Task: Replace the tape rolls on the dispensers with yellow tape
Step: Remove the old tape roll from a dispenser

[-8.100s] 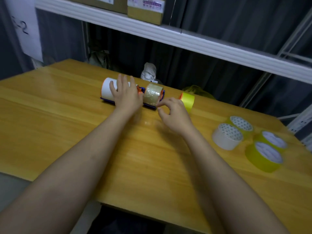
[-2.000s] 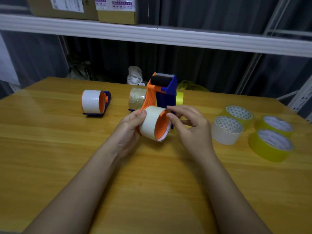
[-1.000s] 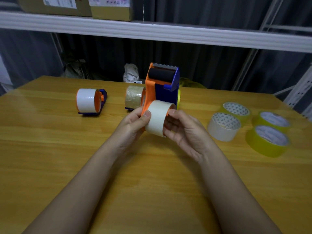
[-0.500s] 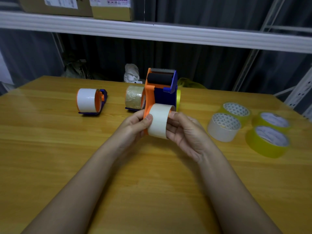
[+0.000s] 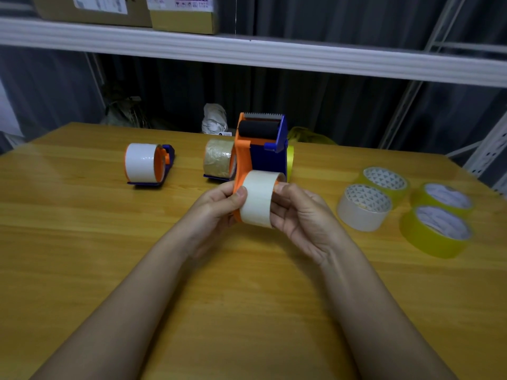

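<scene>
Over the bench [image 5: 82,256], both hands, left hand [image 5: 216,207] and right hand [image 5: 301,218], grip the white roll [image 5: 258,198] on the dispenser [image 5: 258,149]; yellow rolls [image 5: 436,231] sit at three o'clock.

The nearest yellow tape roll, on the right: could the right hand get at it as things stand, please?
Probably yes: bare table lies between the right hand and the nearest yellow tape roll, but that hand first has to let go of the white roll.
</scene>
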The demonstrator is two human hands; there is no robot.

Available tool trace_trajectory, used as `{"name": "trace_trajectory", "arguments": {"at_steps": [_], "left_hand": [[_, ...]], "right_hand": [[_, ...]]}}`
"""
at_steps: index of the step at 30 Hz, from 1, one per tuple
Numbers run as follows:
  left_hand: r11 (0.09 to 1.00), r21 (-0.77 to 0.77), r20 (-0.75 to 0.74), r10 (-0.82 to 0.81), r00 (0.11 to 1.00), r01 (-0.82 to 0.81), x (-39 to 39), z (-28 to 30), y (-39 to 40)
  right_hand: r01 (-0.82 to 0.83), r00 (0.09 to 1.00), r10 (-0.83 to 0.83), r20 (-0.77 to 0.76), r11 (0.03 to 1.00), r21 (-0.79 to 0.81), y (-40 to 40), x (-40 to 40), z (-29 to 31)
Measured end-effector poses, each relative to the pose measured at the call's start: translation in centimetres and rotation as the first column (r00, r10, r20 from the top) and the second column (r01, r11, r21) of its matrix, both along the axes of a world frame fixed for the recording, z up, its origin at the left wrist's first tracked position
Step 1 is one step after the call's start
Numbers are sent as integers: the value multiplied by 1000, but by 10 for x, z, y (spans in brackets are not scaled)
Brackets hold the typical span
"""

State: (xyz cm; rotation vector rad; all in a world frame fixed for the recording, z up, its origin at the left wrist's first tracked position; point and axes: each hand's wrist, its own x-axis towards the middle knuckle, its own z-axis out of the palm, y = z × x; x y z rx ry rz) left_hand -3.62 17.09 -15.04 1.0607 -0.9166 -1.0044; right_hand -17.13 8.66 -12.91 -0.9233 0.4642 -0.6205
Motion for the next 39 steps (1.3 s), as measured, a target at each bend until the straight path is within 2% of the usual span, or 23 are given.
{"name": "trace_trajectory", "arguments": {"at_steps": [7,13,28,34,39], "left_hand": [[1000,17,-26,-23,999,23,-2,1,0],[999,-27,-55,-43,998,41,-3,4,1],[999,22,-7,-45,999,45,2,0,1],[999,-3,-21,-35,999,35,2,1,0],[997,-4,-11,-75,997,75,1,2,2]], "right_hand": [[-37,998,33,-46,996,-76,-3,-4,3],[-90,996,90,-3,994,-57,-6,-8,2],[-61,994,55,-95,996,-64,-7,-10,2],[-74,997,73,-23,994,-76,-3,-9,5],[-55,995,45,-90,992,-115,-1,-9,6]]}}
